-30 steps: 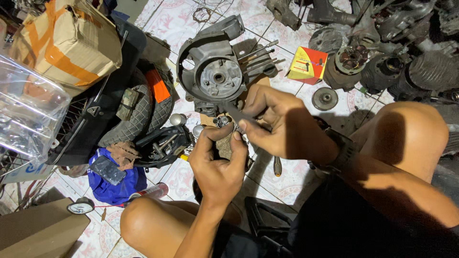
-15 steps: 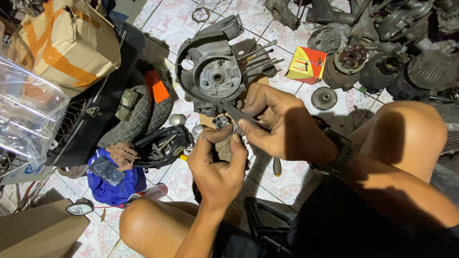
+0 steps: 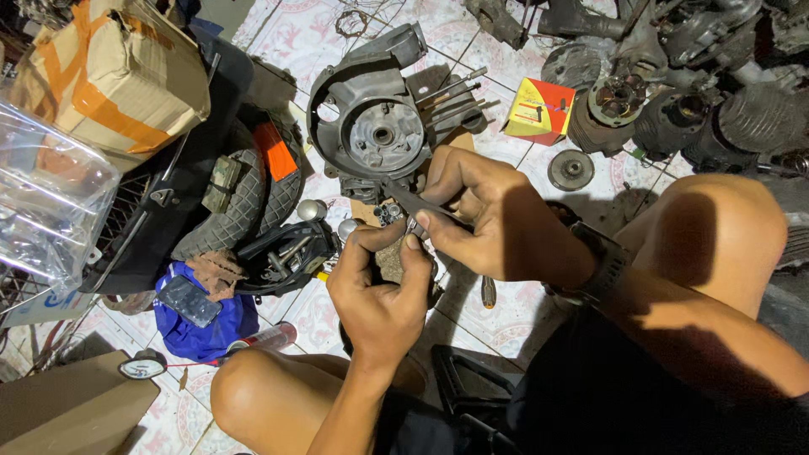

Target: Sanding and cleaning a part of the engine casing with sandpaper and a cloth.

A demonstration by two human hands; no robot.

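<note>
Small metal part (image 3: pixel 390 212) sits pinched in your left hand (image 3: pixel 381 291) above the tiled floor (image 3: pixel 506 303); your right hand (image 3: pixel 493 215) grips pliers (image 3: pixel 413 202) onto it, steadying it just below the engine casing (image 3: pixel 375 126).

Patterned tile floor (image 3: pixel 181 21); engine casing (image 3: pixel 375 126), tyre (image 3: pixel 244 198), yellow-red box (image 3: pixel 539 109), cardboard box (image 3: pixel 118 72)

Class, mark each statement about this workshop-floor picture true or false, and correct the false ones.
1. Both hands meet over a small metal part. True.
2. The right hand holds a slim dark tool. True.
3. The small box on the tiles is blue. False: it is yellow and red.
4. The engine casing rests on the person's knee. False: it lies on the tiled floor.
5. The left hand is bare. True.
</note>
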